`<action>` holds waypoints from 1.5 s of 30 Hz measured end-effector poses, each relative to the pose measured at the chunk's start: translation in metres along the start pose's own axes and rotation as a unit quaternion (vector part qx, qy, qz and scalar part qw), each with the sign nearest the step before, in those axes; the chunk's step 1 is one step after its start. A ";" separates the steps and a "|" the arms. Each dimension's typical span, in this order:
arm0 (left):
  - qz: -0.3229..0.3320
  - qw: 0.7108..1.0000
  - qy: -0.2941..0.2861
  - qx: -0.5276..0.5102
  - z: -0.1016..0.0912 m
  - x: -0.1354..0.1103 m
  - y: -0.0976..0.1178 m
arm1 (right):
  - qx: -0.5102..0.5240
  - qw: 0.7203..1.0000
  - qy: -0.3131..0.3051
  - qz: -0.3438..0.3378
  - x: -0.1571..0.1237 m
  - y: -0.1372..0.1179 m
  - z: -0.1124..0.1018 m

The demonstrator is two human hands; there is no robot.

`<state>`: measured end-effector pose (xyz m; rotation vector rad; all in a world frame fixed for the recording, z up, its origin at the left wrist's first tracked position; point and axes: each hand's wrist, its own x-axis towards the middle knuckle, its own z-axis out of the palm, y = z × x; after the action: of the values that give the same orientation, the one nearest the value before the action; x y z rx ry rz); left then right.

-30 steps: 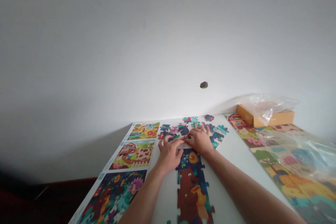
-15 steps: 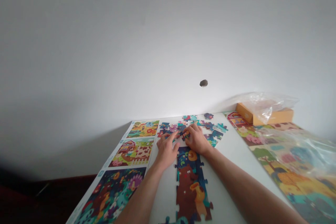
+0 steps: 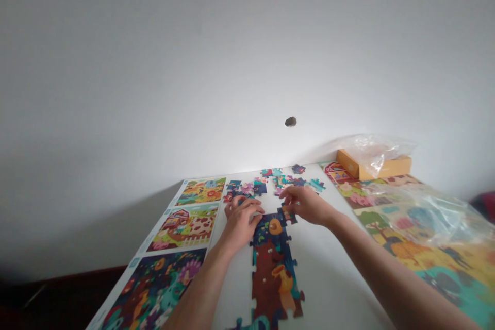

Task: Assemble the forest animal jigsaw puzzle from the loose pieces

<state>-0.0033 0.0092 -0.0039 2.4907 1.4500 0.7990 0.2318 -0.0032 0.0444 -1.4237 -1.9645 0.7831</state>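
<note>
Beyond the jigsaw puzzle (image 3: 273, 289), crumpled plastic (image 3: 373, 152) lies on an orange box (image 3: 390, 167).

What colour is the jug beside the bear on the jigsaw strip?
Orange-yellow; the printed jug on the brown jigsaw strip shows best in the head view.

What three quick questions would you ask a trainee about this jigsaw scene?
1. True or false: the right hand is over the top end of the jigsaw strip.
2. What animal is pictured on the jigsaw strip?
3. What lies on the orange box?
A. a clear plastic bag
B. a hand
C. a jigsaw strip

Key: 1. True. 2. A bear. 3. A.
</note>
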 end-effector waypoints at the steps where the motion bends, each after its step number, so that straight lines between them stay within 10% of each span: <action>1: 0.009 1.000 0.001 -0.003 0.001 0.000 0.000 | 0.011 1.000 -0.024 0.010 -0.007 0.001 -0.003; 24: 0.130 0.973 -0.177 -0.067 -0.014 -0.006 0.024 | -0.102 0.991 -0.061 -0.061 -0.043 0.024 0.002; 45: 0.157 0.963 -0.200 -0.085 -0.019 -0.008 0.033 | -0.084 0.993 -0.014 -0.084 -0.038 0.025 0.009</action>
<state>0.0095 -0.0170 0.0220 2.5814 0.8329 0.4012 0.2506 -0.0345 0.0154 -1.3248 -2.1822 0.5784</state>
